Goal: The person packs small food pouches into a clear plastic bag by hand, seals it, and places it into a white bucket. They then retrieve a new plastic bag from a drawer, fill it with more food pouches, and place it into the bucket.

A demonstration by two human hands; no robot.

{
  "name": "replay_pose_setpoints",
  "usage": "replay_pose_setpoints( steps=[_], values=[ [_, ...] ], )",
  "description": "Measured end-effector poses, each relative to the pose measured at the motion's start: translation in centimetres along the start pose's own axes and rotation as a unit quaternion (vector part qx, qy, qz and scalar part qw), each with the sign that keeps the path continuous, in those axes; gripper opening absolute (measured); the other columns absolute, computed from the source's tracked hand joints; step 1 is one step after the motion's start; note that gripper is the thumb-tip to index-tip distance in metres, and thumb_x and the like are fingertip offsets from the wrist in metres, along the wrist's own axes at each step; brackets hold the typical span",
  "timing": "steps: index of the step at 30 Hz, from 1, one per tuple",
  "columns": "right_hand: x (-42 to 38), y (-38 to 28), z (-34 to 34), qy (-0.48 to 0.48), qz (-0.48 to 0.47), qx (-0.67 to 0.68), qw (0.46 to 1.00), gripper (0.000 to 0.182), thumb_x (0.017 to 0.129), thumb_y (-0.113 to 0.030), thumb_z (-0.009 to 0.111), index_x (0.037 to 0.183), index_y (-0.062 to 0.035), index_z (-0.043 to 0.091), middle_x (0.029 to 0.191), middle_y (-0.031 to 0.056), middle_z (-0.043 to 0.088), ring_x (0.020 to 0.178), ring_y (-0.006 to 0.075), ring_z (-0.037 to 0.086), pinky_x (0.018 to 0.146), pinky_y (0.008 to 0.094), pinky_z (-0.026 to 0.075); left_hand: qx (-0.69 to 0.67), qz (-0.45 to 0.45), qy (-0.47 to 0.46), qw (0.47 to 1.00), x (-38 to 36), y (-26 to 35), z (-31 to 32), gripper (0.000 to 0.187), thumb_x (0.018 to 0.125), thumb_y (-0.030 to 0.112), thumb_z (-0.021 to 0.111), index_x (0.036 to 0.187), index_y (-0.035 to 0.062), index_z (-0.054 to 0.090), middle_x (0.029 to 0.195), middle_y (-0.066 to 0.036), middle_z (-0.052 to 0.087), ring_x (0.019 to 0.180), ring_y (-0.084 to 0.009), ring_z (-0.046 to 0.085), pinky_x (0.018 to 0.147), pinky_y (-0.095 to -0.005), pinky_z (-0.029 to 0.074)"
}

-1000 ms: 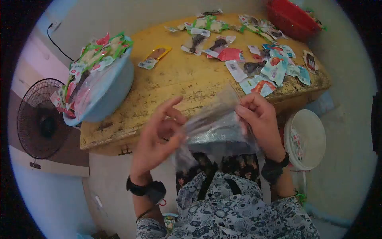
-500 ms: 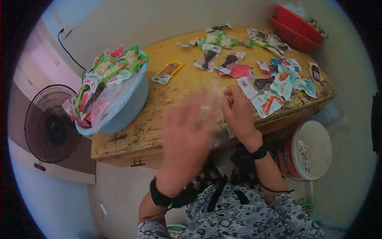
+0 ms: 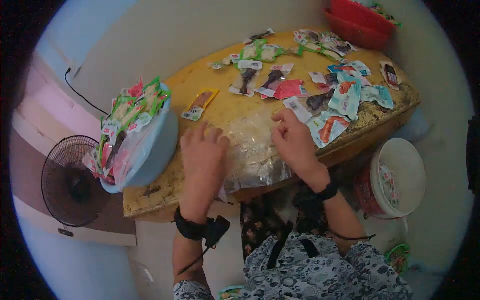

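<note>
A clear plastic bag [image 3: 252, 150] lies across the front of the worn yellow table, its lower end at the table's edge. My right hand [image 3: 296, 142] has its fingers curled, thumb and forefinger pinching the bag's right side. At the bag's left side is my left hand [image 3: 204, 157], slightly blurred, palm down with fingers apart; nothing shows in it. Just right of my right hand lie a blue-white snack packet [image 3: 327, 127] and a dark-filled packet [image 3: 317, 102]. A yellow-edged packet [image 3: 201, 104] rests beyond my left hand.
A light blue basin [image 3: 167, 135] heaped with packets stands at the table's left. More green packets [image 3: 260, 51] lie toward the back, near red baskets [image 3: 357, 27]. A white-rimmed bucket [image 3: 402, 175] stands on the right, and a black fan [image 3: 75, 180] on the left.
My left hand has moved left and down, away from my right hand, uncovering the clear bag, which now lies spread flat. The view has shifted slightly.
</note>
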State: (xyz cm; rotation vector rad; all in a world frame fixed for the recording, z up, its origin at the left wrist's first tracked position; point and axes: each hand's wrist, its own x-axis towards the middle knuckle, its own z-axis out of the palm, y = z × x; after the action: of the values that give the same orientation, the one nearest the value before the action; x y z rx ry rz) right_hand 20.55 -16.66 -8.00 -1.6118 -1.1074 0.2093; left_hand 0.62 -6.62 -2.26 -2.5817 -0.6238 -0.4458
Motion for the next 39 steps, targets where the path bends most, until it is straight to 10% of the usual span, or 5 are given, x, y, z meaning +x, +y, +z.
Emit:
replay_pose_setpoints(
  steps=[7, 10, 15, 24, 39],
  values=[
    [-0.4, -0.3, 0.3, 0.009, -0.008, -0.028, 1.000, 0.029, 0.090, -0.011, 0.064, 0.117, -0.0059, 0.053, 0.086, 0.0172, 0.070, 0.081, 0.0384, 0.069, 0.068, 0.0504, 0.052, -0.004, -0.029, 0.074, 0.997, 1.9, 2.8, -1.2, 0.022, 0.077, 0.009, 0.065, 0.099, 0.0090, 0.067, 0.105, -0.007, 0.063, 0.105, -0.0277, 0.058, 0.078, -0.0437, 0.046],
    [-0.6, -0.9, -0.1, -0.007, 0.004, -0.035, 0.999, 0.028, 0.090, -0.010, 0.065, 0.115, -0.0058, 0.054, 0.088, 0.0175, 0.070, 0.081, 0.0389, 0.069, 0.068, 0.0504, 0.053, -0.226, 0.008, 0.105, 0.968, 2.4, 6.2, 0.1, 0.022, 0.080, 0.003, 0.064, 0.101, 0.0063, 0.062, 0.098, -0.007, 0.060, 0.090, -0.0283, 0.061, 0.068, -0.0411, 0.049],
    [-1.0, -0.9, -0.6, -0.016, -0.009, 0.012, 1.000, 0.027, 0.091, -0.012, 0.066, 0.116, -0.0053, 0.057, 0.091, 0.0177, 0.070, 0.081, 0.0355, 0.070, 0.071, 0.0454, 0.055, -0.611, -0.216, -0.027, 0.761, 2.1, 7.1, 3.3, 0.011, 0.093, 0.004, 0.061, 0.103, 0.0020, 0.058, 0.097, -0.010, 0.066, 0.083, -0.0204, 0.066, 0.074, -0.0350, 0.055],
    [-1.8, 0.0, -1.4, -0.037, -0.068, 0.110, 0.991, 0.015, 0.090, -0.010, 0.063, 0.103, -0.0028, 0.067, 0.092, 0.0152, 0.069, 0.084, 0.0333, 0.069, 0.074, 0.0426, 0.054, -0.774, -0.252, -0.016, 0.581, 2.4, 5.7, 3.9, 0.013, 0.098, 0.011, 0.063, 0.101, -0.0017, 0.061, 0.090, -0.007, 0.067, 0.078, -0.0120, 0.064, 0.071, -0.0280, 0.056],
    [-1.7, -0.5, -1.2, -0.044, -0.054, 0.116, 0.991, 0.022, 0.086, -0.021, 0.075, 0.097, -0.0037, 0.067, 0.090, 0.0124, 0.066, 0.085, 0.0311, 0.067, 0.073, 0.0400, 0.054, -0.739, -0.264, -0.015, 0.620, 1.9, 5.1, 4.0, 0.013, 0.091, 0.004, 0.072, 0.099, 0.0005, 0.063, 0.090, -0.005, 0.069, 0.079, -0.0101, 0.064, 0.069, -0.0246, 0.053]
  ],
)
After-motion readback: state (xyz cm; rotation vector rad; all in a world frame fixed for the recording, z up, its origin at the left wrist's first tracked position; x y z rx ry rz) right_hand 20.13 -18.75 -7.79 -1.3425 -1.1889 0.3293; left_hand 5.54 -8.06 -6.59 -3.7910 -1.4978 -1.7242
